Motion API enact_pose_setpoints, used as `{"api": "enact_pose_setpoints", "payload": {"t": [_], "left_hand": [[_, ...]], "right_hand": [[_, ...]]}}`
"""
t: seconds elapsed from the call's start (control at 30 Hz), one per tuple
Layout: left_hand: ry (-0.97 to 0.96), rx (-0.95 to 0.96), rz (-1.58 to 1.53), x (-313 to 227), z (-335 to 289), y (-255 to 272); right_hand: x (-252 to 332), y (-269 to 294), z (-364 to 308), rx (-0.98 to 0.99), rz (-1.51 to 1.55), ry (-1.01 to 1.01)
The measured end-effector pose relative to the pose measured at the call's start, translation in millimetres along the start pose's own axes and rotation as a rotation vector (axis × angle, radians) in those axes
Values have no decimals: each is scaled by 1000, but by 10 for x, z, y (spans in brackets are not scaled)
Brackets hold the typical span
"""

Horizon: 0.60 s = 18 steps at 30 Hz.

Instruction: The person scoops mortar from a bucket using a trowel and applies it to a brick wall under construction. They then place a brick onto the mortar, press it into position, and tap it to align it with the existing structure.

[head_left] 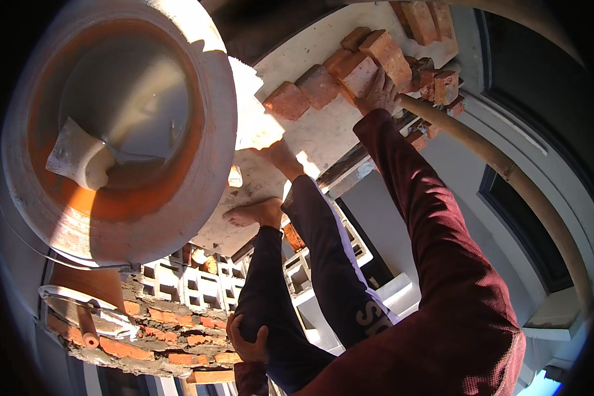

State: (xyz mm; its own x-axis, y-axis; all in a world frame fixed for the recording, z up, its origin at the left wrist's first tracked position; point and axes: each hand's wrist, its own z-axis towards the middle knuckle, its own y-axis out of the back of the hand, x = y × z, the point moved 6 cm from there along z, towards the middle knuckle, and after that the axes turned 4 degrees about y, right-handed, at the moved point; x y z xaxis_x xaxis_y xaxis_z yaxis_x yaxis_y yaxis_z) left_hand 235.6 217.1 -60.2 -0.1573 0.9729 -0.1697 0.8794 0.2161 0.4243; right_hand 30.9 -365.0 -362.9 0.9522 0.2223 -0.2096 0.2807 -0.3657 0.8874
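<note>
My right hand [379, 94] reaches out to the far right, its fingers bent over the end of a red brick [358, 74]. That brick sits in an uneven row with several others, including a darker brick [318, 87] and a reddish one [286, 101], on a pale plank [303, 135]. My left hand [247, 340] rests on my dark trouser leg, thumb and fingers apart, holding nothing. A large round bucket [216, 142] fills the upper left. Inside it are cloudy water [148, 99] and a pale, curved object [79, 155] that I cannot identify.
A trowel [88, 323] with a wooden handle lies at the lower left by a mortared brick wall [168, 336]. Hollow blocks [201, 284] stand beyond it. A bamboo pole [508, 168] curves down the right side. My bare feet [254, 212] are on the planking.
</note>
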Motion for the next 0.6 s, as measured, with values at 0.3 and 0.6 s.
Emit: {"api": "enact_pose_setpoints", "payload": {"t": [0.3,0.6], "left_hand": [[-29,12,-152,101,-176,-219],[-28,-86,-469,370,-553,-739]], "right_hand": [[-309,468,-969,852,1449,-161],[317,2194,-2464,1666,1497,-67]]}}
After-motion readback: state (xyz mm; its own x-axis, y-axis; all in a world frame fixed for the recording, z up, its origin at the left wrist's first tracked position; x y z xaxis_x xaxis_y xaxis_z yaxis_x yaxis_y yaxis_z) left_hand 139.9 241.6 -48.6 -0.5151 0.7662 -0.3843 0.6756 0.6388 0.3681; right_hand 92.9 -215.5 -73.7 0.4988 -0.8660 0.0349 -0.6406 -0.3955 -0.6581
